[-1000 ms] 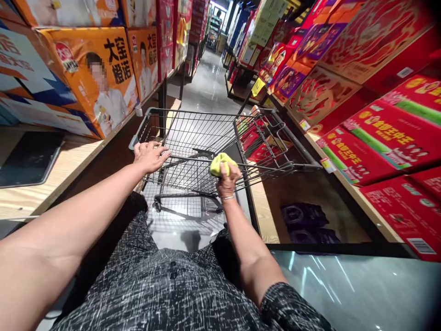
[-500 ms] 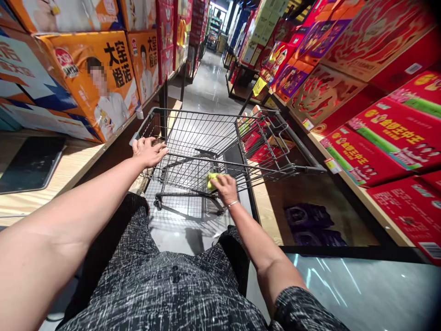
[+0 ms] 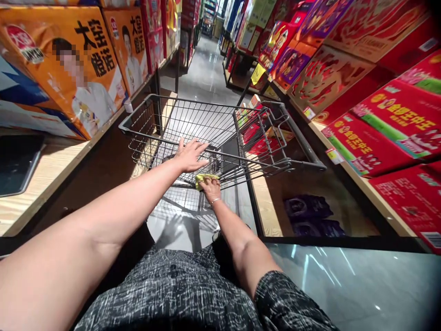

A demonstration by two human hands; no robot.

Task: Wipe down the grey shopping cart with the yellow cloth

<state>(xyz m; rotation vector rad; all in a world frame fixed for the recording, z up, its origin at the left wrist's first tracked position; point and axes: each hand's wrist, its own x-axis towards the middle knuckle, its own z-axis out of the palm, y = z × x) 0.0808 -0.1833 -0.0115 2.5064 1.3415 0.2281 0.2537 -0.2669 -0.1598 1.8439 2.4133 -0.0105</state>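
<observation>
A black wire shopping cart (image 3: 138,126) stands in the aisle in front of me. My left hand (image 3: 190,155) rests on the cart's near top rail, fingers stretched out flat over it. My right hand (image 3: 210,186) is lower, closed on a yellow-green cloth (image 3: 204,178) that presses against the lower back edge of the basket. The basket itself holds nothing that I can see.
Orange boxes (image 3: 79,69) fill the wooden shelf on the left. Red gift boxes (image 3: 382,124) line the shelves on the right, with dark packs (image 3: 306,214) on the bottom shelf. The glossy grey aisle floor (image 3: 203,73) runs ahead between the shelves.
My right hand has carried the cloth down from the top rail to the basket's lower back edge. My left hand has slid right along the rail from the left corner towards the middle.
</observation>
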